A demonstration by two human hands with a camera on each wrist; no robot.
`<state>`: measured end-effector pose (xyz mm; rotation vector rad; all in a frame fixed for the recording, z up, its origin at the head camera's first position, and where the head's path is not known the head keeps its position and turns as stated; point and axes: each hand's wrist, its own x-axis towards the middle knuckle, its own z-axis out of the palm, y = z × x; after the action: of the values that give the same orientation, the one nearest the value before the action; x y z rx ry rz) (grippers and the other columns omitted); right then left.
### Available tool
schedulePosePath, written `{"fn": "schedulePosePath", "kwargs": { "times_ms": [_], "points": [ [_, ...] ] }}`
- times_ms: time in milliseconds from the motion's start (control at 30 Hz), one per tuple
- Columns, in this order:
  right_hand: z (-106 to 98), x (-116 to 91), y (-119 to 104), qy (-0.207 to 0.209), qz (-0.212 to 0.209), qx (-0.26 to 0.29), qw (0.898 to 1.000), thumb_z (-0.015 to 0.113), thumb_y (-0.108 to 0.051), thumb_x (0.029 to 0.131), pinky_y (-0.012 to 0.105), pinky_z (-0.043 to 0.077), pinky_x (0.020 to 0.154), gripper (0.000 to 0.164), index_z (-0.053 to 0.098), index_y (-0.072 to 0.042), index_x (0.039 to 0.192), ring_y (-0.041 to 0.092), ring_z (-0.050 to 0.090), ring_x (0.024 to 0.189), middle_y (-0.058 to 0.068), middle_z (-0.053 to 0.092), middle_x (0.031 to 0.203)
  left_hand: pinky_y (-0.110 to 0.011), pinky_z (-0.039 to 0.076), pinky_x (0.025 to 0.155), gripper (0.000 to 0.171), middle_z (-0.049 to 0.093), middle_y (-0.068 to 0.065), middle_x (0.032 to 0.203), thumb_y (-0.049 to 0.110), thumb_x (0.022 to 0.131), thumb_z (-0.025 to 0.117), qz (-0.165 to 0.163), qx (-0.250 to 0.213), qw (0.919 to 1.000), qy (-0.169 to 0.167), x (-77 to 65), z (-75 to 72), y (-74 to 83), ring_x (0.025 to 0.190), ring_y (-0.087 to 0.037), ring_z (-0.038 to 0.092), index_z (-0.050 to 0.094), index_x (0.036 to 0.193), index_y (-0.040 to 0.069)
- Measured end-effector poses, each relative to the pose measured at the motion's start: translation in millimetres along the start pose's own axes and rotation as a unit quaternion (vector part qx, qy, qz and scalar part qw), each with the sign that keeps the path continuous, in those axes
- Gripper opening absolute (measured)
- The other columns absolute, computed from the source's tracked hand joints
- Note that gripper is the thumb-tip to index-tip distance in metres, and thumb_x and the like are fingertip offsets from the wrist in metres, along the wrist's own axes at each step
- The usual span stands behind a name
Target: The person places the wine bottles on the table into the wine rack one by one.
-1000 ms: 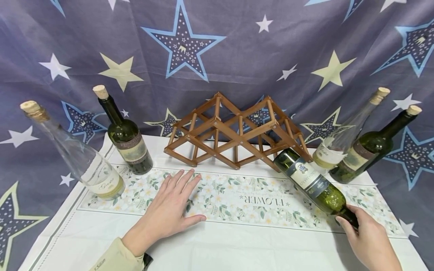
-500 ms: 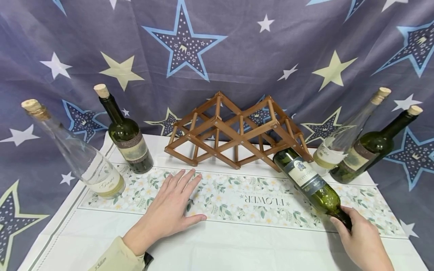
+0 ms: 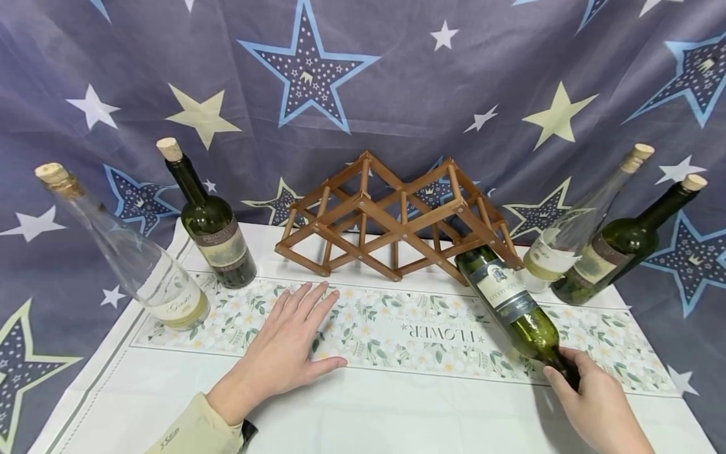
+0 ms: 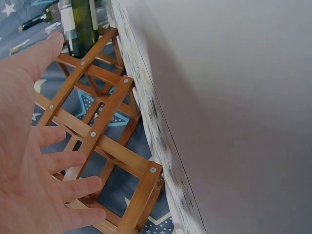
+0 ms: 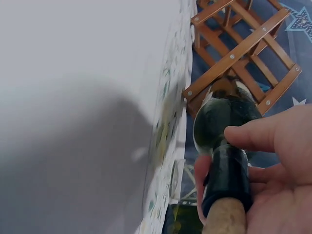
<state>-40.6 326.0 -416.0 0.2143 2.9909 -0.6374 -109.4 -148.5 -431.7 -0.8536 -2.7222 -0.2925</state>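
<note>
My right hand [image 3: 592, 394] grips a green wine bottle [image 3: 505, 296] by its dark neck, and the bottle slants with its base up at the right end of the wooden wine rack [image 3: 397, 233]. The base appears to be at the rack's lower right opening; how far inside is hard to tell. In the right wrist view, thumb and fingers wrap the neck just ahead of the cork [image 5: 225, 217]. My left hand [image 3: 286, 340] lies over the floral runner [image 3: 386, 328] in front of the rack, fingers spread and holding nothing.
To the left stand a clear corked bottle [image 3: 170, 284] and a dark green corked one [image 3: 218, 246]. At the right, close to the rack, are another clear bottle [image 3: 558, 246] and a green bottle [image 3: 612, 252]. A starry cloth [image 3: 420, 82] hangs behind the table.
My right hand has moved left and slightly up with the bottle, whose base has shifted a little toward the rack's right opening. The left hand stays in place.
</note>
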Motion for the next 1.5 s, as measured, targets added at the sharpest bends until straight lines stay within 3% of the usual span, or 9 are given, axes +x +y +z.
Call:
{"fn": "schedulePosePath", "kwargs": {
  "times_ms": [233,500,800,1067,1500],
  "points": [
    [1.7,-0.6,-17.5,-0.001,-0.019,0.044,0.999,0.056,-0.043,0.1,0.05,0.052,0.079,0.064,0.049,0.01,0.136,0.04,0.062,0.104,0.028,0.063,0.118,-0.057,0.009,0.117,0.107,0.022,-0.008,0.163,0.078,0.078,0.059,-0.001,0.0,1.0,0.0,0.1,-0.3,-0.5,0.148,-0.035,0.019,0.026,0.16,0.018],
    [5.1,6.9,-34.0,-0.03,0.004,0.07,0.997,0.059,-0.047,0.097,0.042,0.055,0.076,0.071,0.047,0.01,0.137,0.032,0.063,0.102,0.02,0.064,0.115,-0.06,0.013,0.116,0.106,0.024,-0.008,0.162,0.079,0.078,0.059,-0.001,0.003,1.0,-0.002,-0.3,0.8,-0.1,0.147,-0.035,0.02,0.026,0.16,0.019],
    [12.0,6.5,-41.6,0.003,-0.017,0.108,0.994,0.064,-0.046,0.095,0.034,0.055,0.076,0.066,0.051,0.005,0.133,0.025,0.066,0.098,0.014,0.067,0.112,-0.06,0.013,0.116,0.107,0.025,-0.008,0.162,0.08,0.078,0.059,-0.004,0.005,1.0,-0.006,-1.0,-0.5,-0.2,0.147,-0.035,0.021,0.026,0.16,0.02],
    [13.2,10.6,-48.8,0.017,-0.024,0.116,0.993,0.066,-0.046,0.094,0.033,0.052,0.074,0.065,0.045,0.003,0.132,0.021,0.064,0.095,0.011,0.069,0.108,-0.06,0.013,0.115,0.107,0.028,-0.01,0.16,0.079,0.077,0.059,-0.004,0.006,1.0,-0.001,-0.3,-1.7,-0.4,0.147,-0.035,0.021,0.026,0.16,0.021],
    [10.5,24.5,-59.2,-0.004,-0.016,0.144,0.989,0.065,-0.048,0.093,0.037,0.052,0.077,0.073,0.041,0.006,0.135,0.024,0.062,0.097,0.015,0.067,0.112,-0.061,0.014,0.115,0.107,0.029,-0.01,0.16,0.079,0.077,0.06,-0.004,0.006,1.0,-0.001,-0.5,-2.4,-1.6,0.146,-0.037,0.023,0.027,0.16,0.021]
  ]
}}
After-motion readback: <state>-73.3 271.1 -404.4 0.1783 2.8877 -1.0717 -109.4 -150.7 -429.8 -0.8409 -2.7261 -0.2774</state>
